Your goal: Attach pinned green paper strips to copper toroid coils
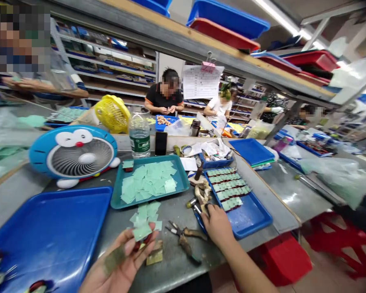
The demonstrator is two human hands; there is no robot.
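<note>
In my left hand (125,254) is a small dark red coil-like part (142,243) with a pale green paper square (142,232) on top, pinched between thumb and fingers. Just beyond it, loose green squares (146,213) lie on the table. My right hand (218,226) is curled beside the left rim of a blue tray (253,219); what its fingers close on is mostly hidden. A metal-shafted tool (197,209) shows at its fingertips. Between my hands lie pliers (183,240) with worn grips. Rows of green-topped parts (228,187) fill the far part of that blue tray.
A teal tray (117,197) holds a heap of green squares. At left stand a large blue tray (57,228) with a few parts and a blue cartoon-faced fan (87,156). Behind are a water bottle (139,136) and a phone (161,143). Several people work across the table.
</note>
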